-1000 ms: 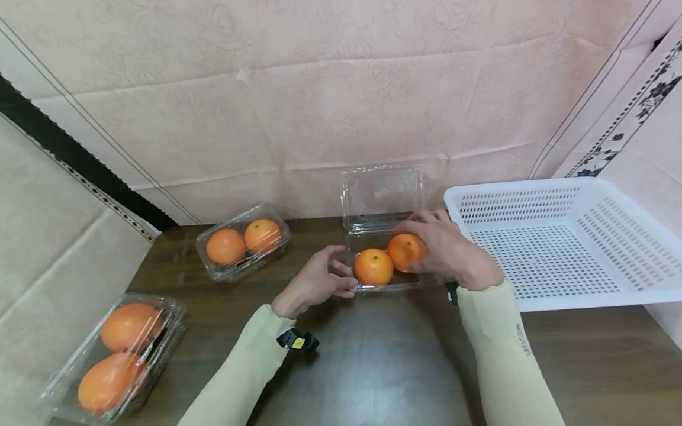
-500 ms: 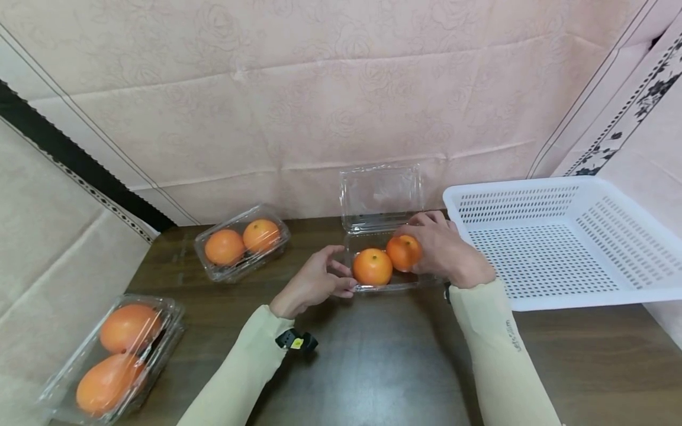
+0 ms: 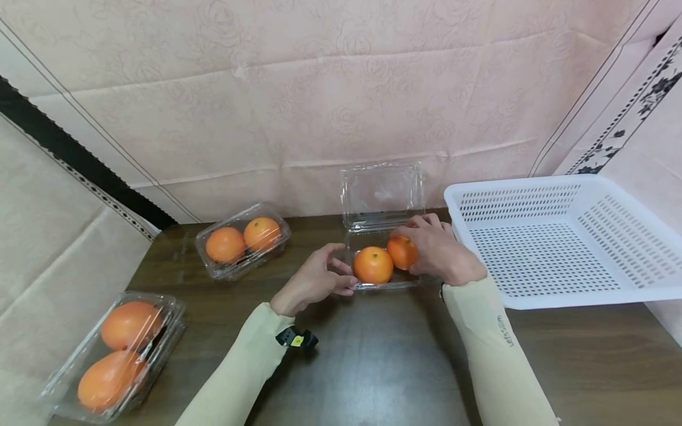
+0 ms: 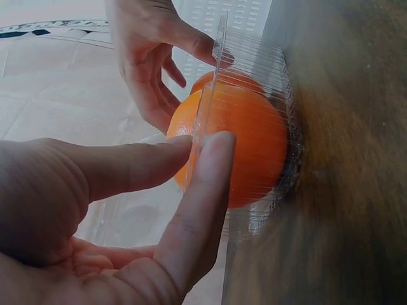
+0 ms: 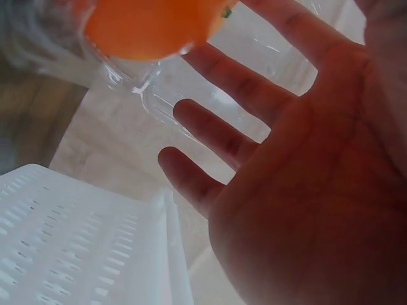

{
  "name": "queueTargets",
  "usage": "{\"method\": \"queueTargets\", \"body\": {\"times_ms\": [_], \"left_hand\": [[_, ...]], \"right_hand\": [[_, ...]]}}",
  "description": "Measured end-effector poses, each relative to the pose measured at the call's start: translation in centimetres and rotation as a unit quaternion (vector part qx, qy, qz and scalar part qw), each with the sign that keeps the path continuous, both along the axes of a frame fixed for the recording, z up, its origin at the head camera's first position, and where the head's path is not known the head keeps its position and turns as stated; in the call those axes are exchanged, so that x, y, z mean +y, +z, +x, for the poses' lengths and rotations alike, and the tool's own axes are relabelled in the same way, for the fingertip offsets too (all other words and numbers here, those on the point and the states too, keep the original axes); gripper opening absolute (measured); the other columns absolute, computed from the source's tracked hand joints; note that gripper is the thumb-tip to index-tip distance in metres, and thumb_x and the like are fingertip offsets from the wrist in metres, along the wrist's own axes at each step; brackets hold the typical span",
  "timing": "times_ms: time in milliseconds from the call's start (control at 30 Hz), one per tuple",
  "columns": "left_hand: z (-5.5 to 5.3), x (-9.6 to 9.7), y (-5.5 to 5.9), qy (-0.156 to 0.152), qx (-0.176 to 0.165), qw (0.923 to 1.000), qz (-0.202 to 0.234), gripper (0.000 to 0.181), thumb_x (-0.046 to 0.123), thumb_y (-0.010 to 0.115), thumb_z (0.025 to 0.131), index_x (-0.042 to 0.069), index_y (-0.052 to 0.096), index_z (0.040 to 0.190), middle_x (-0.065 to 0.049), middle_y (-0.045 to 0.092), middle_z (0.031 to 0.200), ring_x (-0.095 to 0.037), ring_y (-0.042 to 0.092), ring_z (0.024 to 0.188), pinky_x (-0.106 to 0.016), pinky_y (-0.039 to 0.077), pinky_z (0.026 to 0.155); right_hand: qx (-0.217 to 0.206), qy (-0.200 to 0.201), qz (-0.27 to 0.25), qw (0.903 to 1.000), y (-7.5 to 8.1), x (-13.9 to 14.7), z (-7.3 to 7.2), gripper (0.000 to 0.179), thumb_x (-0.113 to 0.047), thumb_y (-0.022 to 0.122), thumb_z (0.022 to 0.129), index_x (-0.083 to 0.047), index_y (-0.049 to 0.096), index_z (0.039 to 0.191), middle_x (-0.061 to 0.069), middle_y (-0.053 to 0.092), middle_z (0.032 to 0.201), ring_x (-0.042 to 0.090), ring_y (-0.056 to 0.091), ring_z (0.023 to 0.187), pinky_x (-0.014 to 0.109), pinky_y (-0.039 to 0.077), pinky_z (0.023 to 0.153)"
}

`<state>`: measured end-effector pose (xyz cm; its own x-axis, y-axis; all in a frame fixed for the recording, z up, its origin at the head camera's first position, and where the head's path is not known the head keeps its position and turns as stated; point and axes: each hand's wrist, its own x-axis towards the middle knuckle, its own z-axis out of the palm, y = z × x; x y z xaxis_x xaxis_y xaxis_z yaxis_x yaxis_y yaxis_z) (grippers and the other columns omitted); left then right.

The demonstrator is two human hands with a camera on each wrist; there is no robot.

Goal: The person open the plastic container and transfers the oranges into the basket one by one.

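Pink floral cloth (image 3: 341,94) behind a wooden bench (image 3: 394,367); at right, white perforated basket (image 3: 543,254); near it, open plastic clamshell (image 3: 380,198), rim pinched by left hand (image 3: 317,277); touching one of two oranges (image 3: 373,265) inside, spread-fingered right hand (image 3: 439,251). Possible clamshell skid or buckling from hard pushing.

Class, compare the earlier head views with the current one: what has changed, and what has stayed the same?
The right hand has moved slightly to the left, and the right orange has shifted a little the same way. No new grip or release is plain. The left hand stays pinching the edge of the open container; the other orange, raised lid and white basket stay put.
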<state>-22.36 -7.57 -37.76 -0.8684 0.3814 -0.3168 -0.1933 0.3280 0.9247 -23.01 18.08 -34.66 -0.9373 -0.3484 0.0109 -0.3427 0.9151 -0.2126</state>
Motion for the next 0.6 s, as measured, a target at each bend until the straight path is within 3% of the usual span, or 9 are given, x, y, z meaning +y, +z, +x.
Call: {"method": "queueTargets", "body": {"times_ms": [300,600], "left_hand": [[-0.1,-0.08,-0.05,0.001,-0.001,1.0,-0.008,0.081,-0.002,0.075,0.089,0.014,0.033,0.156,-0.017,0.061,0.12,-0.021,0.074,0.079,-0.045,0.063,0.086],[-0.29,0.08,-0.07,0.0,-0.004,1.0,-0.004,0.081,-0.003,0.074,0.089,0.013,0.032,0.156,-0.018,0.061,0.12,-0.021,0.074,0.08,-0.046,0.063,0.086]], "right_hand": [[0.0,-0.001,0.011,0.9999,-0.56,-0.37,-0.19,0.067,-0.01,0.091,0.074,-0.023,0.065,0.134,0.016,0.057,0.131,0.042,0.044,0.124,0.056,0.041,0.098],[-0.004,-0.027,0.018,0.9995,-0.94,-0.86,-0.55,0.066,-0.013,0.091,0.075,-0.024,0.065,0.134,0.017,0.056,0.13,0.041,0.041,0.122,0.058,0.037,0.096]]}}
